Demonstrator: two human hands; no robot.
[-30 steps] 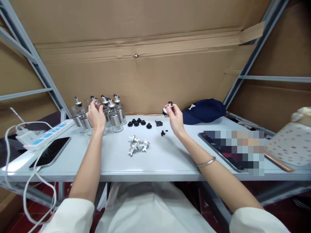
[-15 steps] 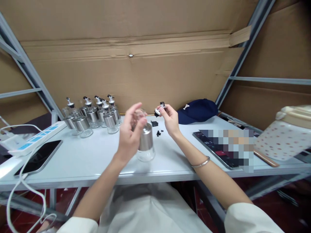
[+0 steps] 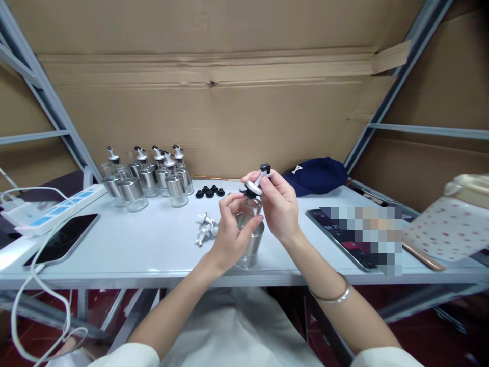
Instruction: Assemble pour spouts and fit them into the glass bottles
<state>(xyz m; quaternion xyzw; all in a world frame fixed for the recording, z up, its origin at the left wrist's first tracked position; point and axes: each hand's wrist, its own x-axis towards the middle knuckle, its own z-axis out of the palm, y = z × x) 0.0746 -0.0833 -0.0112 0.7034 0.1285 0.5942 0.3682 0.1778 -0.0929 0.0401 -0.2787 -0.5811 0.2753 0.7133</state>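
So in the head view, the left hand [image 3: 229,237] has its fingers wrapped round the neck of a small glass bottle [image 3: 250,244] with a steel band, standing on the white surface [image 3: 153,250] right in front of the person. Right hand [image 3: 280,206] is pinching a pourer cap [image 3: 255,184] with a black spout tip, fingers closed snug on it, held right above the bottle mouth and just touching or near it, can't quite tell which. Looks to me like the cap-fitting step: it needs lining up square with the neck, then pressing or twisting down while the left hand steadies the bottle. Just left of the left fingers lie loose silver spouts [image 3: 204,229], behind them black rubber stoppers [image 3: 209,191], and well off to the left the finished bottles [image 3: 153,176]. A navy cap [image 3: 317,176] sits beyond the right fingers
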